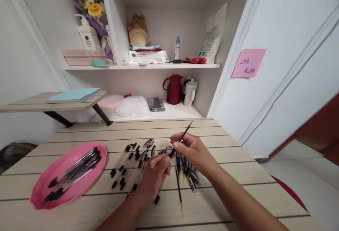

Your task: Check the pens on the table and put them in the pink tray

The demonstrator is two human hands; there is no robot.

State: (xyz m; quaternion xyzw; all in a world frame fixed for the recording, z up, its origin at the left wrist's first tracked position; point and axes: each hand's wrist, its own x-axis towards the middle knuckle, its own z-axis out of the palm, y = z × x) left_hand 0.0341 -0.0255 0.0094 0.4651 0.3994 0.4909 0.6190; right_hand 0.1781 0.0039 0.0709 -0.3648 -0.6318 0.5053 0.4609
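Observation:
My right hand (192,150) pinches a dark pen refill (187,128) between thumb and fingertips, its metal tip slanting up and away. The refill's lower end meets a black pen-barrel end (172,152) held in the closed fingers of my left hand (157,170); how far it reaches inside is hidden. Clear pen barrels (124,167) with black ends lie spread left of my left hand. Under and beside my right hand are dark refills with yellow ends, one loose refill (179,188) nearest me, and black-and-clear pen caps (192,180). More caps (148,143) lie beyond my hands.
A pink scalloped tray (97,167) holding several pens (76,172) stands at the left. Behind the slatted table (219,202) is a white shelf (185,66) with a red jug (174,89) and a cup (190,92). A raised stand (23,107) carries blue paper (74,94).

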